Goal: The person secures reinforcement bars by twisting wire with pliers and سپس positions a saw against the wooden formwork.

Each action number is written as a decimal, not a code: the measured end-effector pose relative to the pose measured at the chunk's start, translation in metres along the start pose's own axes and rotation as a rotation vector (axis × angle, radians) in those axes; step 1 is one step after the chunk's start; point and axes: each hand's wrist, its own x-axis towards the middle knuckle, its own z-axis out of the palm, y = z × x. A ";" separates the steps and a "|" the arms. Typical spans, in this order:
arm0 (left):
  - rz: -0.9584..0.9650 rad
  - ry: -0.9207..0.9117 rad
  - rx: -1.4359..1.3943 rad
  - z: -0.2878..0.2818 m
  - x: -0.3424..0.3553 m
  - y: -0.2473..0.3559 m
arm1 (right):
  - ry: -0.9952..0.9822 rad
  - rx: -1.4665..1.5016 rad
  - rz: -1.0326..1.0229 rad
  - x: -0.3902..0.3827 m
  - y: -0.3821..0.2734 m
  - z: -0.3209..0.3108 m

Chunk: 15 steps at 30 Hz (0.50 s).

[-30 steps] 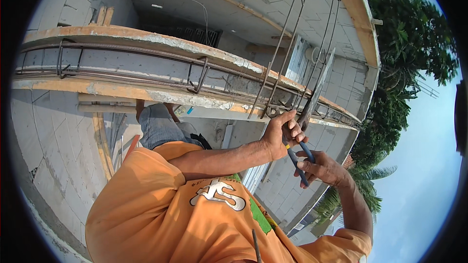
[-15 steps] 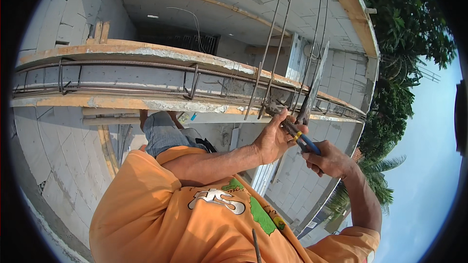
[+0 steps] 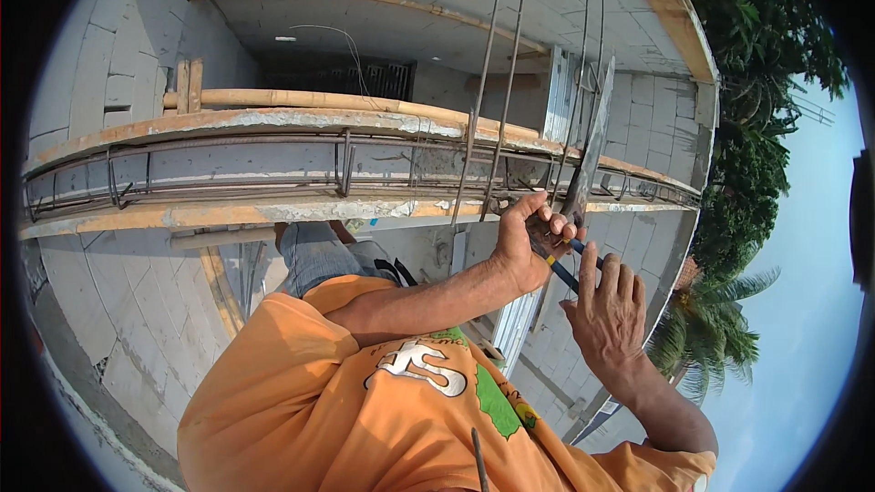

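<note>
My left hand [image 3: 524, 246] is curled around the head end of a pair of pliers [image 3: 563, 275] with dark blue handles and yellow bands. The two handles stand apart. My right hand [image 3: 612, 314] is against the handles with its fingers stretched out, the index finger crossing one handle. The jaws are hidden by my left hand. Just beyond my fingers rises a long, grey, pointed blade-like piece [image 3: 594, 132] with a dark lower end; its exact kind is unclear. Both hands are at the near edge of a formwork trough holding a rebar cage [image 3: 346, 164].
Upright rebar rods [image 3: 499, 82] rise from the trough just ahead of my hands. Wooden boards [image 3: 228, 214] with cement crusts edge the trough. A bamboo pole [image 3: 355, 105] lies beyond it. Grey block walls [image 3: 100, 301] surround the area; trees [image 3: 752, 109] stand at the right.
My right hand has loosened from its closed grip on the pliers, and its fingers are now straightened. The handles have spread apart. My left hand keeps hold near the head.
</note>
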 end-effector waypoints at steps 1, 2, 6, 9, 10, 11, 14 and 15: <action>0.004 0.027 -0.029 0.002 0.000 -0.001 | 0.133 -0.268 0.010 -0.003 -0.003 0.016; 0.017 -0.048 -0.004 0.001 0.003 0.002 | 0.110 -0.180 0.052 0.005 0.003 0.026; -0.004 -0.206 0.154 -0.019 -0.010 0.003 | -0.292 0.490 -0.037 0.015 0.039 0.020; -0.048 -0.164 0.163 -0.025 -0.024 0.003 | -0.964 1.415 0.305 0.042 0.064 0.006; -0.035 -0.215 0.151 -0.035 -0.013 0.002 | -1.048 1.622 0.302 0.039 0.074 0.030; -0.023 -0.216 0.155 -0.031 -0.013 0.003 | -1.048 1.620 0.288 0.038 0.073 0.031; 0.013 -0.210 0.138 -0.019 -0.004 0.007 | -1.082 1.797 0.319 0.031 0.067 0.037; 0.016 -0.207 0.142 -0.018 -0.004 0.006 | -1.082 1.800 0.312 0.027 0.063 0.035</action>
